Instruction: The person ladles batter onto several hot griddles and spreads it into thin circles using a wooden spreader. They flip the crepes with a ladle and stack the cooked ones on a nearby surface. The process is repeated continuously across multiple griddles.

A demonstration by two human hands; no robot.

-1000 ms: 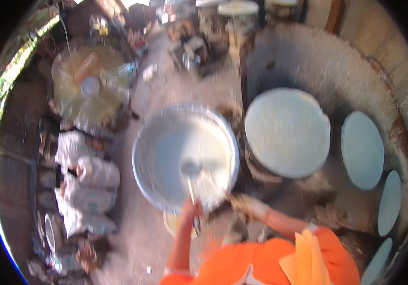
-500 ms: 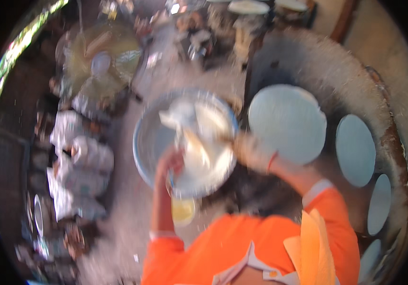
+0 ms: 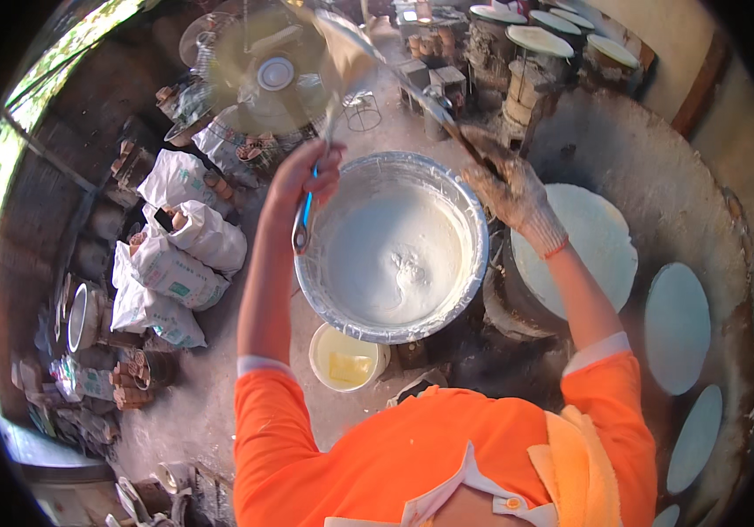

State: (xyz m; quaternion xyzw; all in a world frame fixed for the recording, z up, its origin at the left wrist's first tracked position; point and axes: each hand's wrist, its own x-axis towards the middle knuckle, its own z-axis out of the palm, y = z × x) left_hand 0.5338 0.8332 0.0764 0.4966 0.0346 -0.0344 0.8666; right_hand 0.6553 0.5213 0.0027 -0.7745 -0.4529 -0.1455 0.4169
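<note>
My bare left hand [image 3: 307,174] is closed round a blue-handled spatula [image 3: 307,215], its blade end blurred and pointing up. My right hand [image 3: 509,184], in a soiled knit glove with a red band at the wrist, grips a long-handled ladle-like tool [image 3: 425,98]. That tool slants up to the left, and its wide, whitish far end is smeared by motion close to the spatula's blade. Below and between both hands stands a round metal basin [image 3: 482,255] holding thick white liquid [image 3: 355,250], with drips on its rim and a small ripple in the middle.
A white pail [image 3: 317,362] with something yellow inside stands in front of the basin. Pale round discs [image 3: 605,237] sit along the curved wall at right. White sacks [image 3: 179,272] are piled left, below a large caged fan [image 3: 276,75]. Disc-topped stands [image 3: 526,83] fill the back right.
Both hands have risen from over the basin toward the far side, lifting their tools out of it. The white liquid now lies in fuller view, and the whole view has shifted.
</note>
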